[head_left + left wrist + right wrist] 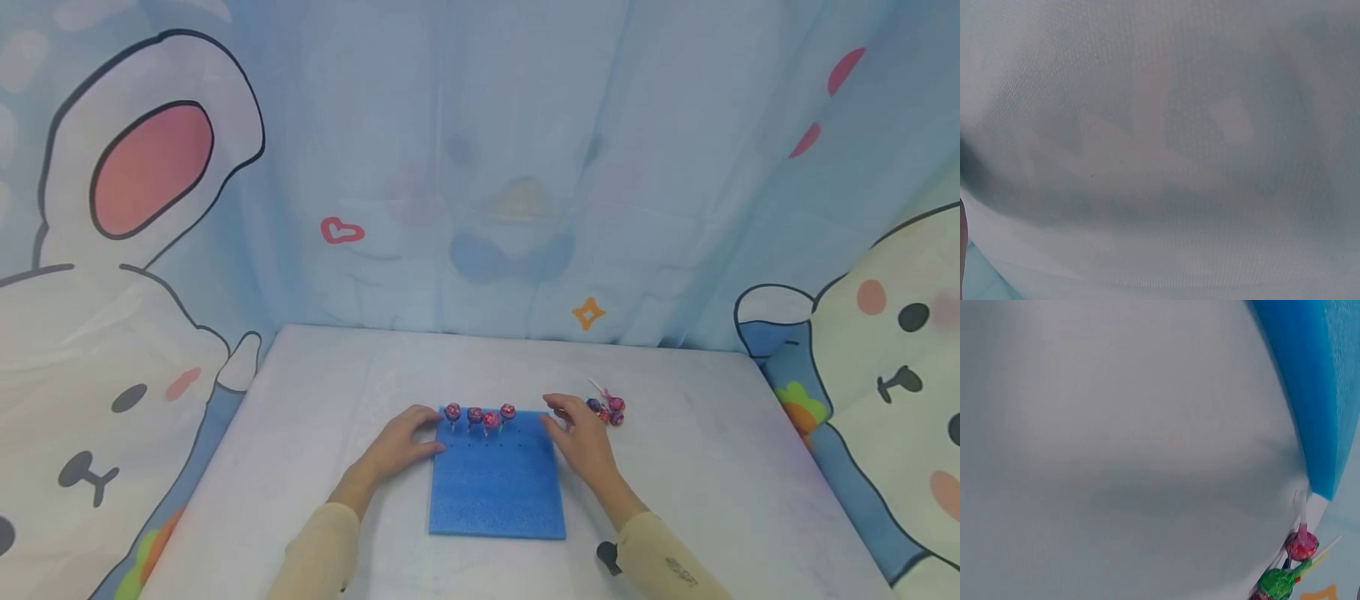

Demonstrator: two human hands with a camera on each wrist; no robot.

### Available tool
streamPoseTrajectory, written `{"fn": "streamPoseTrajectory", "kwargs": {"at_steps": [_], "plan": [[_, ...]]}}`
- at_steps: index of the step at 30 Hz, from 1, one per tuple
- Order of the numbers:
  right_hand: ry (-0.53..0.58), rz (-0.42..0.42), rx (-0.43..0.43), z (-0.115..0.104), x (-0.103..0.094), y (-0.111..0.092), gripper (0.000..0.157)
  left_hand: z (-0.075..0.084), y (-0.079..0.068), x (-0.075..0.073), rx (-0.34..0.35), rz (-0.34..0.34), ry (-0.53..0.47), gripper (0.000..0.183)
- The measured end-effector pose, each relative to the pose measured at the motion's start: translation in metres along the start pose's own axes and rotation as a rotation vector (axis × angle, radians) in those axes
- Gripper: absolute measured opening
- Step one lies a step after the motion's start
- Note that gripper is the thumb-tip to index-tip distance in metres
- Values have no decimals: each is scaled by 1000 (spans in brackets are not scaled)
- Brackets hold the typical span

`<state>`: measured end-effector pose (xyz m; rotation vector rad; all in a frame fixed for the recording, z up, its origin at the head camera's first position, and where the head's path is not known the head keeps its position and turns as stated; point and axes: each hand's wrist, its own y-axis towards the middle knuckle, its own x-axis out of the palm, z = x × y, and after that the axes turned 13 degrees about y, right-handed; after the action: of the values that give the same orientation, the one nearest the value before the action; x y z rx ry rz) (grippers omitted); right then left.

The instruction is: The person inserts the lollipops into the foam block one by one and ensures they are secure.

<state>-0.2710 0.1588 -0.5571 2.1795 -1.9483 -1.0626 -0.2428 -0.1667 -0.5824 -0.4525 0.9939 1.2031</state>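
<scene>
A blue foam board [495, 492] lies flat on the table, with rows of small holes near its far end. Several wrapped lollipops [475, 415] stand upright in its far row, left to middle. My left hand [401, 442] rests at the board's upper left edge, thumb and forefinger spread apart. At the far right corner is my right hand [588, 446], its thumb and forefinger also apart by the edge. A small pink patch shows beneath the right fingers; what it is cannot be told. The right wrist view shows the board's side [1310, 394] but no hand.
A small pile of loose lollipops [615, 408] lies just beyond my right hand; the right wrist view shows a green-wrapped lollipop [1277, 582] among them. A black object [609, 557] is beside the right sleeve. A printed curtain [510, 125] hangs behind the white table [675, 467].
</scene>
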Motion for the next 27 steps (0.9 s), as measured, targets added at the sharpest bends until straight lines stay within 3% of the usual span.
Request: {"fn": "streamPoseTrajectory", "kwargs": {"at_steps": [7, 17, 27], "plan": [[-62, 3, 61, 7, -18, -2, 31, 1, 1, -1, -8, -11, 8, 47], [-78, -13, 234, 14, -37, -1, 45, 2, 0, -3, -11, -17, 9, 47], [-102, 21, 220, 26, -52, -7, 40, 2, 0, -3, 11, -11, 10, 47]]}}
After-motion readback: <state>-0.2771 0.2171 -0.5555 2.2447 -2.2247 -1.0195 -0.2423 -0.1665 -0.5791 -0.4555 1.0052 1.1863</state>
